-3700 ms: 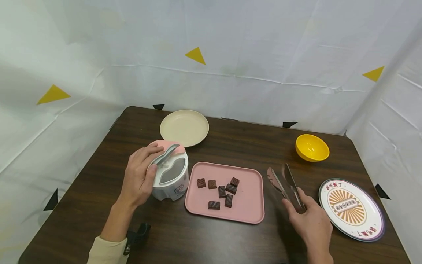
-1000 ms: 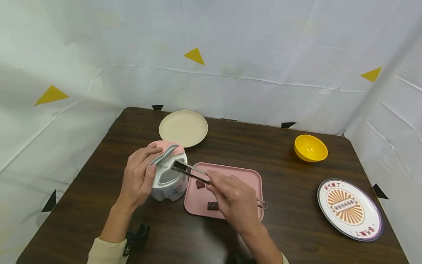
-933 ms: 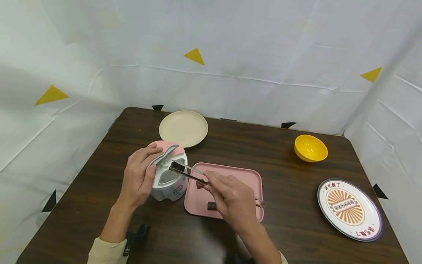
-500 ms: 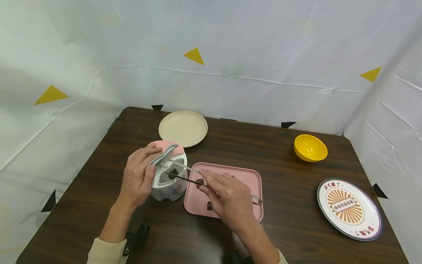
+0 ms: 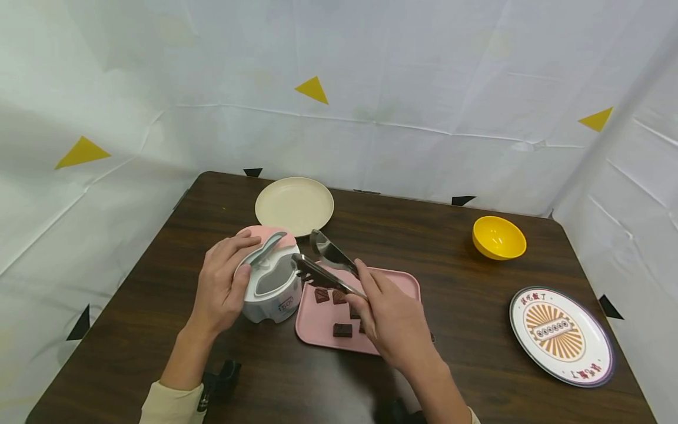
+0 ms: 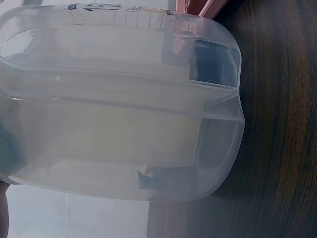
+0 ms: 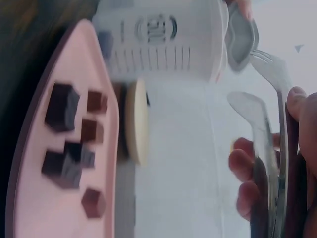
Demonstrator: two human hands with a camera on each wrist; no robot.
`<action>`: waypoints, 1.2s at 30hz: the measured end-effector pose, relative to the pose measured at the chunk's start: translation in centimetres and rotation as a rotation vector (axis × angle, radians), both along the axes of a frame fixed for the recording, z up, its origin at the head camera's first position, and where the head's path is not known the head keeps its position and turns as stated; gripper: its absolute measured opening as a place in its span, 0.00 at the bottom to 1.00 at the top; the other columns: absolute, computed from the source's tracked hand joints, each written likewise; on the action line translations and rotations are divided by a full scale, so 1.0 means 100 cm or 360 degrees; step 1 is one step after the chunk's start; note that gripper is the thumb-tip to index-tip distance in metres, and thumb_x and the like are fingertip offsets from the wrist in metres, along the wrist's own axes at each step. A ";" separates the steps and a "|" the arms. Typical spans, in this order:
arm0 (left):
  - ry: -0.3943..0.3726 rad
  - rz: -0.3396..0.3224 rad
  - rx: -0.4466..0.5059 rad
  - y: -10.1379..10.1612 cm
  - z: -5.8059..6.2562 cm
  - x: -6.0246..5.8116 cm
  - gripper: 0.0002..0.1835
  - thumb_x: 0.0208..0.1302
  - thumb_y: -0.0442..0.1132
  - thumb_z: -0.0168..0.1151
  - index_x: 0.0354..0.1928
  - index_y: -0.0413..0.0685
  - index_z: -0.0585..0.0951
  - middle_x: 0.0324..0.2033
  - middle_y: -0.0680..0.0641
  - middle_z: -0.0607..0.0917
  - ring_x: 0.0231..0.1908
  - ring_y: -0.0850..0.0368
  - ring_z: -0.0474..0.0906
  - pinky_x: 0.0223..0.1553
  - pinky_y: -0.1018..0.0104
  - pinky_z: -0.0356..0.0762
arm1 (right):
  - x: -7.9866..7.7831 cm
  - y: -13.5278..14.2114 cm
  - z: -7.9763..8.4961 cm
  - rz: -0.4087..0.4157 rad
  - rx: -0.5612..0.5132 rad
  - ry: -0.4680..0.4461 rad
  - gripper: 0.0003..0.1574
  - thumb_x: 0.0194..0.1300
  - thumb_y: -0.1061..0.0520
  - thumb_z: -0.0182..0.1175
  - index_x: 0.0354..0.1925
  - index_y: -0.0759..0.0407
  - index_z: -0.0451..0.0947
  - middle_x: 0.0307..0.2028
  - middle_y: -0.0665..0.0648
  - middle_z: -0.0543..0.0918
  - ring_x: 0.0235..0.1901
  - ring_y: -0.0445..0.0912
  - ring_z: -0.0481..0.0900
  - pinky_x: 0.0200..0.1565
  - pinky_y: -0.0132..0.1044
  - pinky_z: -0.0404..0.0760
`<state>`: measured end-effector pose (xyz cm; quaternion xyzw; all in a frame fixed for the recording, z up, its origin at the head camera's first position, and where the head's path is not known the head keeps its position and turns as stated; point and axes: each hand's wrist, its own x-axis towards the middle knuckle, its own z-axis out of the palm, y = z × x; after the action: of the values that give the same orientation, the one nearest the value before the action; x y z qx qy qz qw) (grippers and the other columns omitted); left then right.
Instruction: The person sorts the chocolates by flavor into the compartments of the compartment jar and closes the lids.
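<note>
My left hand [image 5: 219, 282] grips the rim of a clear, white-topped measuring container [image 5: 272, 303], fingers across its pink lid part and thumb by the raised grey flap [image 5: 262, 250]. The container's front opening is uncovered. In the left wrist view its clear wall [image 6: 114, 129] fills the frame; a dark shape [image 6: 213, 64] shows through near the base. My right hand [image 5: 394, 321] holds metal tongs [image 5: 328, 250], their tips spread apart beside the opening, nothing between them. Several chocolates [image 5: 342, 330] lie on the pink tray [image 5: 318, 334], partly hidden by this hand.
A cream plate [image 5: 293, 203] sits behind the container. At the right are a yellow bowl [image 5: 499, 238] and a white patterned plate [image 5: 561, 335]. White sheeting [image 5: 392, 76] stands behind the dark table [image 5: 424, 229].
My right hand brought the tongs from the tray's right to the opening. A dark chocolate showed there under the tips; now the tips have spread and drawn back right, without it. My left hand stays put.
</note>
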<state>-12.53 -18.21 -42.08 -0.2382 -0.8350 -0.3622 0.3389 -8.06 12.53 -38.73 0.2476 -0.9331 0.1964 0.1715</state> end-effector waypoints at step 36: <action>-0.0020 0.0014 0.0009 0.000 0.000 0.001 0.23 0.65 0.43 0.44 0.51 0.39 0.84 0.54 0.44 0.82 0.62 0.44 0.72 0.64 0.42 0.56 | 0.015 0.103 -0.032 -0.0204 0.0098 -0.0752 0.32 0.52 0.43 0.74 0.57 0.38 0.81 0.28 0.29 0.78 0.26 0.29 0.75 0.29 0.39 0.73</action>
<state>-12.45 -18.17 -42.10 -0.2313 -0.8372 -0.3645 0.3358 -6.57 22.88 -41.92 0.1401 -0.9667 0.2091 -0.0469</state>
